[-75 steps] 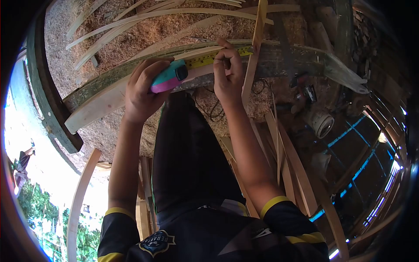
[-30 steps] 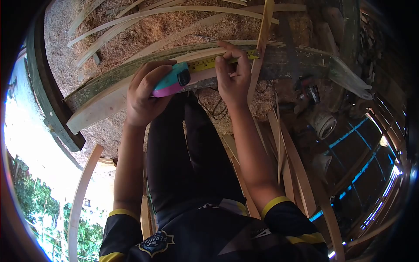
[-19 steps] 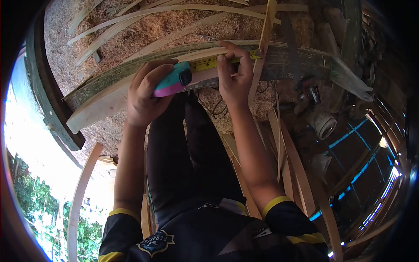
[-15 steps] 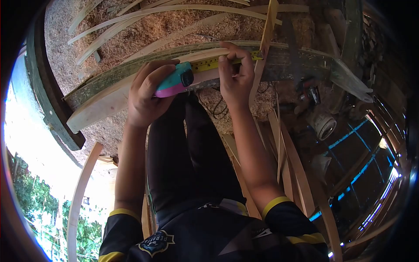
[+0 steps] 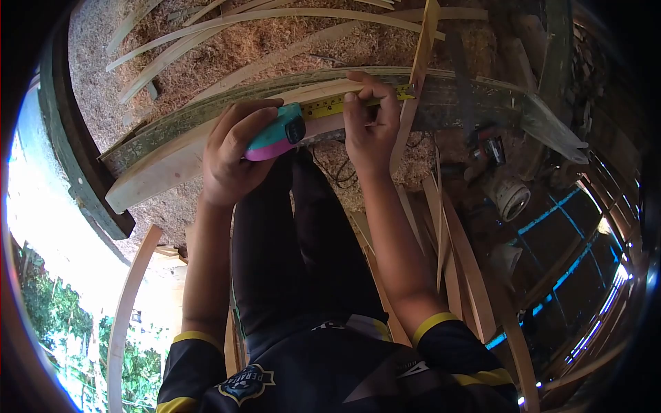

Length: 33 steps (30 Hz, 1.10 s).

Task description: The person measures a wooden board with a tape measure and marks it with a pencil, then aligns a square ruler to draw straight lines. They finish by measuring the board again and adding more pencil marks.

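My left hand (image 5: 234, 151) is closed around the case of a tape measure (image 5: 272, 138), teal on top and pink below with a dark round face. Its yellow blade (image 5: 327, 107) is pulled out to the right along a pale wooden board (image 5: 162, 172). My right hand (image 5: 372, 120) pinches the blade between thumb and fingers, close to its far end. That end reaches a narrow wooden strip (image 5: 421, 51) standing across the board. Behind the pale board runs a weathered greenish beam (image 5: 186, 113).
Long thin wood strips (image 5: 275, 14) lie on the shavings-covered ground (image 5: 275, 45) beyond the beam. A power tool (image 5: 490, 148) and a whitish cylindrical container (image 5: 513, 199) are at right. A dark beam (image 5: 76, 144) crosses at left, and more planks (image 5: 468, 268) lie beside my right arm.
The tape measure's case has tipped slightly in my left hand, and the blade's far end sits a touch lower. Both hands keep their grip in nearly the same place.
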Each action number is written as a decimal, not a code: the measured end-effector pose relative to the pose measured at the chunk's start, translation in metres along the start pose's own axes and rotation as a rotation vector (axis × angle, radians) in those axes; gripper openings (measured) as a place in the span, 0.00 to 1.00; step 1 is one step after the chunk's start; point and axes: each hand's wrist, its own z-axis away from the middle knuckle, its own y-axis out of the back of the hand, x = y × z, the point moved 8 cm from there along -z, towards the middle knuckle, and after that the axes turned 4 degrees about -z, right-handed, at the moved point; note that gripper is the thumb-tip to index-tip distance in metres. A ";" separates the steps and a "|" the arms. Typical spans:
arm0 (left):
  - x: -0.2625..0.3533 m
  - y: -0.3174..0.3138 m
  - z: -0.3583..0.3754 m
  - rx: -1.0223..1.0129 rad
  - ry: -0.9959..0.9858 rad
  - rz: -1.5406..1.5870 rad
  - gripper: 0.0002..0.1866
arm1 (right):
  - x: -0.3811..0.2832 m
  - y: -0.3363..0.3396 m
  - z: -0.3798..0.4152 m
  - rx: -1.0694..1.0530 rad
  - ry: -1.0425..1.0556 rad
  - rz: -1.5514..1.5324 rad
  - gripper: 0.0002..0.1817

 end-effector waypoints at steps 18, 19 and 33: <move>0.039 0.008 -0.017 -0.091 0.010 -0.124 0.26 | 0.002 -0.001 0.002 -0.022 -0.048 -0.047 0.07; 0.036 0.002 -0.015 -0.085 0.122 -0.117 0.23 | 0.000 -0.001 0.003 -0.021 -0.050 -0.046 0.07; 0.019 -0.001 -0.020 -0.100 0.705 0.135 0.15 | 0.001 0.001 0.001 -0.044 0.026 0.056 0.08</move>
